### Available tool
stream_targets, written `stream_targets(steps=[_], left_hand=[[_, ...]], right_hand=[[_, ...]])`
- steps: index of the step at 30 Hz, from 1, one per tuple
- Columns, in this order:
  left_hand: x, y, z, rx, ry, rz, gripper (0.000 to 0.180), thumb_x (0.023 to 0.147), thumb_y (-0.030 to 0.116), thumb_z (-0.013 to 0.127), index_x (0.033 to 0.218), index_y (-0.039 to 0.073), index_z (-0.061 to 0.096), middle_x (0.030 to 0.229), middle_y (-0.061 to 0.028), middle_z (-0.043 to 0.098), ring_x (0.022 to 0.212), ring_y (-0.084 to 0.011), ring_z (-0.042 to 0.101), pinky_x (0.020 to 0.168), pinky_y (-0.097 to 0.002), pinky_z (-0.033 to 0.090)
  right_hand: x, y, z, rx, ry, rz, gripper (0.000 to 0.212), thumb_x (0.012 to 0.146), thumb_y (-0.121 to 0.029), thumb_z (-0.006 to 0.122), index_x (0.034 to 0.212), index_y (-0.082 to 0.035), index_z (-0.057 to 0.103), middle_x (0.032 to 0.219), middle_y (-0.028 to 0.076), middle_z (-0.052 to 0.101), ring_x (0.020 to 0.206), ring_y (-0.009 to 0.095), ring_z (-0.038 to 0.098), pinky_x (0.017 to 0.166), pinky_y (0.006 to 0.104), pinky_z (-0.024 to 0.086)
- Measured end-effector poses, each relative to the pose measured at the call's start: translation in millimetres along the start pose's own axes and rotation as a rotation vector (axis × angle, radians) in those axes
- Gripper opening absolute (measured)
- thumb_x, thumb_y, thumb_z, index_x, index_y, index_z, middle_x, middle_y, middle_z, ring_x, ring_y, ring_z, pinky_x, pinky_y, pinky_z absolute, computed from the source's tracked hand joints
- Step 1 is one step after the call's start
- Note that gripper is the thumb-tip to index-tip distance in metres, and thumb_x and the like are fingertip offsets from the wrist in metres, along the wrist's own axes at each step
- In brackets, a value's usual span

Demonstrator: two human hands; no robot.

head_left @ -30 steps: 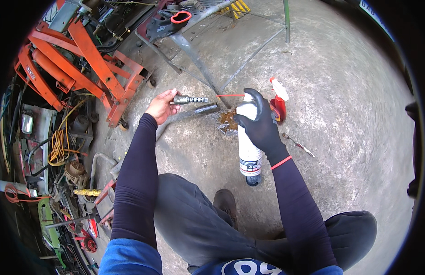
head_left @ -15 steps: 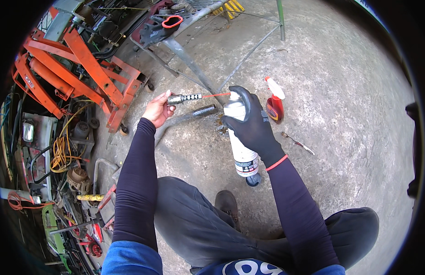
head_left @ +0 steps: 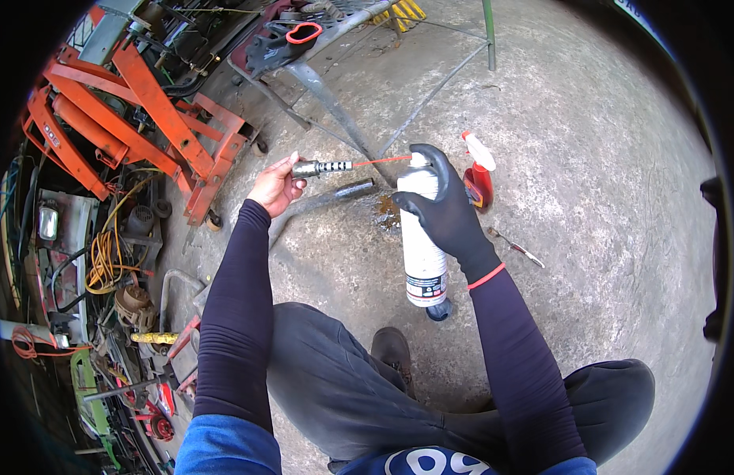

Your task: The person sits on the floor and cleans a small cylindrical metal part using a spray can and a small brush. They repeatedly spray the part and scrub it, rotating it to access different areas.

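Note:
In my bare left hand [head_left: 273, 188], fingers and thumb pinch a metal solenoid valve [head_left: 334, 166], its slotted end facing right. My right hand [head_left: 454, 218], in a black glove with a red cuff, is wrapped round a white aerosol can [head_left: 424, 257]. Its index finger lies over the nozzle at the top. A thin red straw [head_left: 383, 161] runs from the nozzle leftward to the slotted tip of the valve. Whether the tip touches the valve or spray comes out, I cannot tell. A dark wet patch [head_left: 388, 212] marks the floor left of the can.
Beyond the right hand stands a red spray bottle [head_left: 479, 182] with a small brush [head_left: 517, 247] nearby on the concrete. Ahead is a metal-framed table [head_left: 327, 99] bearing a black glove [head_left: 272, 54]. A bent pipe [head_left: 327, 198], orange hoist [head_left: 133, 95] and yellow cable [head_left: 106, 265] lie leftward.
The can and my right hand have shifted slightly right, with the straw drawn along. My left hand keeps the valve in nearly the same place.

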State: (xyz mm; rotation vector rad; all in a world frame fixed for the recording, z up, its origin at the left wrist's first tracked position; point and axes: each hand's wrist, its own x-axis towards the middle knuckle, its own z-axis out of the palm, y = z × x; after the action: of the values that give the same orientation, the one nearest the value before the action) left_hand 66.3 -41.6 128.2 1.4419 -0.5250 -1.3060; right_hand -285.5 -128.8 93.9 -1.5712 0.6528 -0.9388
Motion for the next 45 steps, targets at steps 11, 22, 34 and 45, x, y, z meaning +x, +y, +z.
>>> stream_targets(steps=[11,22,34,45], left_hand=[[1.6,5.3,2.6,-0.218,-0.134,0.002,0.027,0.107,0.032,0.061,0.113,0.006,0.063,0.092,-0.0035,0.065,0.068,-0.0143,0.057,0.054,-0.0265,0.044],[5.8,4.0,0.9,-0.299,-0.148,-0.002,0.024,0.108,0.032,0.059,0.111,0.008,0.061,0.09,-0.004,0.063,0.067,-0.0141,0.056,0.054,-0.0265,0.043],[6.7,7.1,18.3,0.005,-0.021,0.006,0.022,0.108,0.031,0.061,0.106,0.009,0.061,0.086,-0.0011,0.06,0.066,-0.0112,0.056,0.052,-0.0235,0.042],[26.3,-20.0,76.7,0.502,0.351,-0.06,0.025,0.103,0.03,0.067,0.097,0.006,0.067,0.077,-0.0007,0.065,0.062,-0.0079,0.063,0.05,-0.0215,0.046]], right_hand=[[2.8,2.8,-21.4,0.684,-0.091,0.326,0.066,0.085,-0.005,0.074,0.144,-0.008,0.046,0.119,0.01,0.062,0.101,0.018,0.068,0.082,0.0343,0.06],[10.1,-6.2,-35.4,0.55,-0.231,0.166,0.066,0.085,-0.01,0.073,0.146,-0.006,0.049,0.125,0.009,0.061,0.114,0.017,0.062,0.096,0.0311,0.053],[6.4,4.7,-31.1,0.106,-0.067,0.152,0.069,0.085,-0.016,0.081,0.146,-0.009,0.048,0.127,0.012,0.064,0.115,0.021,0.064,0.097,0.0356,0.053],[-35.4,76.7,18.9,-0.404,0.008,0.086,0.075,0.084,-0.025,0.078,0.15,-0.017,0.043,0.129,0.022,0.051,0.118,0.042,0.06,0.098,0.0491,0.051]])
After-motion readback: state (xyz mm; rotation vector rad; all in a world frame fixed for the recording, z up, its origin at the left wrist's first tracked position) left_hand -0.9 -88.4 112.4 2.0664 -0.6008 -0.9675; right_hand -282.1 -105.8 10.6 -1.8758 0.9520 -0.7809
